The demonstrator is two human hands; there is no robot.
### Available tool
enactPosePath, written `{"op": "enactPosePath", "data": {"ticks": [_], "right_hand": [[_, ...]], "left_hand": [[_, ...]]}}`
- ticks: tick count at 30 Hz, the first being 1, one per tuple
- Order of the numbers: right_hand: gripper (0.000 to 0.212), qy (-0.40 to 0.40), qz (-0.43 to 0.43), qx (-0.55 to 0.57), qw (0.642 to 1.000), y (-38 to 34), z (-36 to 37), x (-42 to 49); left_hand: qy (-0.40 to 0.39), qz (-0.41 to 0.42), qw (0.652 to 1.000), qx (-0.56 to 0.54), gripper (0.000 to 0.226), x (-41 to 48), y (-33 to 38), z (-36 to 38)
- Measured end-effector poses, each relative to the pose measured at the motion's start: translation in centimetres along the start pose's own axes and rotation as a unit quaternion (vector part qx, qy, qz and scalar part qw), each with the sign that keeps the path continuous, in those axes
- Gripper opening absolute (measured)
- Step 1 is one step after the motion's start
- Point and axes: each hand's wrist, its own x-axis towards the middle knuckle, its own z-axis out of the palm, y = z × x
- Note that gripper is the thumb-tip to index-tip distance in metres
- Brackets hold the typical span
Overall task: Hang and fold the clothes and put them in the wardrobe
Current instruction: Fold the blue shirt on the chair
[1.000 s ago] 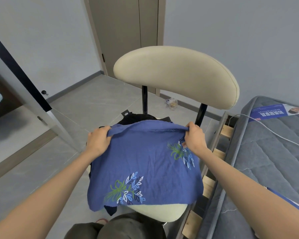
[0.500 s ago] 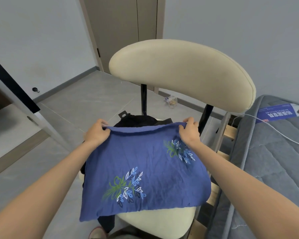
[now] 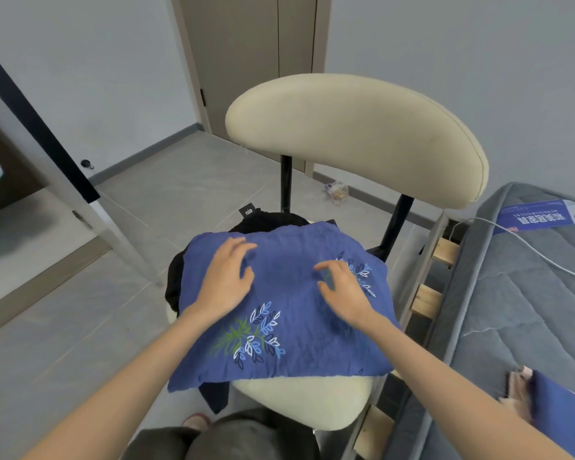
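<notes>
Cloth (image 3: 286, 273), crinkled blue, on smooth padded chair (image 3: 346, 127)

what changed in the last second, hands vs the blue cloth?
The left hand and right hand let go of the far edge of the blue cloth, which they pinched earlier. Both drew back toward the person and are now over the cloth's middle, fingers loose, holding nothing. That edge dropped. Unchanged: the cloth lies over the black garment on the chair.
</notes>
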Motion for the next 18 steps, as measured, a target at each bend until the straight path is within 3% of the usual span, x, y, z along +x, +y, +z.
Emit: {"op": "enactPosePath", "data": {"ticks": [4,9,13,18], "right_hand": [[0.034,-0.091,-0.027,-0.061,0.994,0.1,1.3,-4.5],[0.061,-0.218,-0.009,-0.22,0.951,1.5,2.7,-9.6],[0.074,-0.214,-0.003,-0.321,0.923,2.5,3.0,-11.8],[0.073,-0.167,0.016,-0.344,0.924,2.3,3.6,-11.6]], "left_hand": [[-0.116,0.044,0.988,0.09,0.064,-4.9,0.2,1.3],[-0.281,0.051,0.922,0.263,0.096,-10.6,-1.6,2.7],[-0.238,0.062,0.903,0.353,0.09,-13.1,-2.4,3.0],[-0.201,0.013,0.916,0.347,0.075,-13.0,-1.3,3.5]]}}
